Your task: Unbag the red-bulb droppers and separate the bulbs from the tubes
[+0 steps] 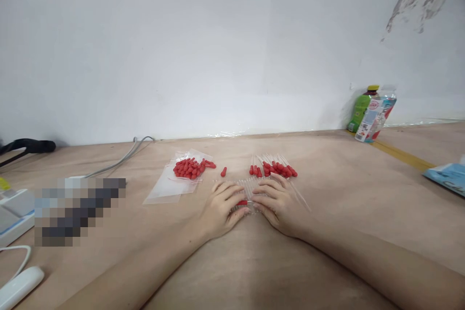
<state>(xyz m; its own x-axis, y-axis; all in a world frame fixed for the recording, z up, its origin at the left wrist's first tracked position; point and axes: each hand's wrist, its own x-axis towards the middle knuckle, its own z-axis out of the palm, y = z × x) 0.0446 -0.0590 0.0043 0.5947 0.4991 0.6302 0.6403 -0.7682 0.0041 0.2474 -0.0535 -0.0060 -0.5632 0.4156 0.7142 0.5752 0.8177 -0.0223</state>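
Observation:
My left hand (225, 206) is closed on a red rubber bulb (241, 202), pinched between thumb and fingers. Facing it, my right hand (276, 202) is closed on a thin clear tube, mostly hidden by the fingers, whose end meets or nearly meets the bulb. Under and behind both hands lies a row of clear thin tubes (248, 185). Beyond the right hand, several clear tubes with red bulbs on their ends (279, 168) lie in a bunch. A single red bulb (224, 172) rests beyond the left hand.
A heap of red bulbs (189, 168) lies on clear plastic bags (163, 189) at the left. Two bottles (376, 115) stand by the wall at right, with a blue packet (448, 177) nearer. A power strip (18, 208), a cable (114, 163) and a white device (22, 286) occupy the left side.

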